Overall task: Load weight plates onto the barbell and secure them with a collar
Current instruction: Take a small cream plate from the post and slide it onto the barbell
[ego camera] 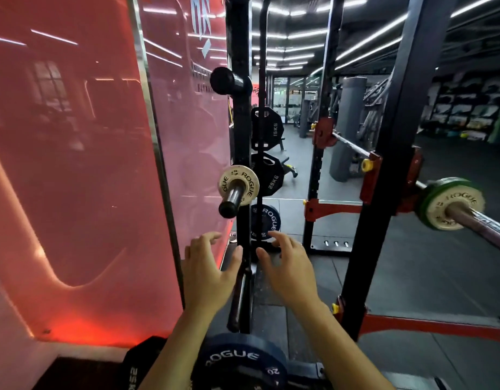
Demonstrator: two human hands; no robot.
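The barbell (479, 218) rests in the rack at the right, its sleeve pointing toward me with a green plate and a small cream ROGUE plate (451, 204) on it. No collar shows on it. A small cream ROGUE plate (239, 184) hangs on a storage peg of the black upright (240, 114) in the middle. My left hand (208, 270) and my right hand (289, 266) are raised with spread fingers on either side of that upright, below the peg, holding nothing. A blue 20 ROGUE plate (240, 358) sits low in front of me.
A red glass wall (74, 164) closes off the left. Black 15KG (267, 130) and 25KG (268, 175) plates hang on farther pegs. A black 25KG plate (136, 370) stands at the bottom left. The rack's black post (384, 175) stands between me and the barbell.
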